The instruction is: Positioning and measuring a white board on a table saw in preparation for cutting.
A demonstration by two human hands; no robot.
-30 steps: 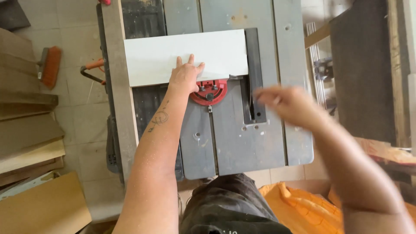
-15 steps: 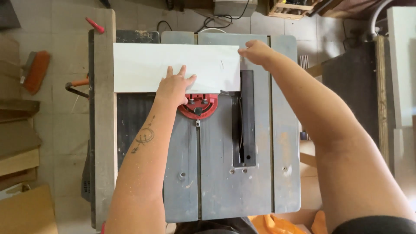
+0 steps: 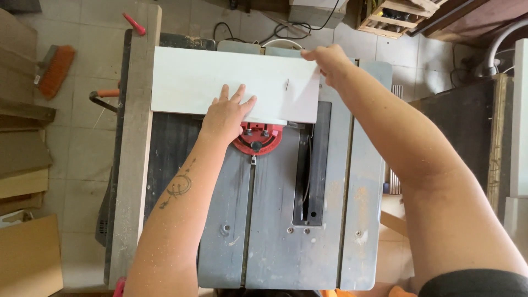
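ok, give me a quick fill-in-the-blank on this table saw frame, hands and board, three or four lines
1. The left hand lies flat on the ____ board.
2. The right hand grips the board's far ____ corner.
3. The red miter gauge sits against the board's ____ edge.
4. The board lies across the saw table, which is ____ in colour.

Missing words: white; right; near; grey

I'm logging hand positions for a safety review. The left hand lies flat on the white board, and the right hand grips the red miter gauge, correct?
Not quite. The left hand does lie flat on the white board, but the right hand is at the board's far right corner, not on the red miter gauge. The head view shows it.
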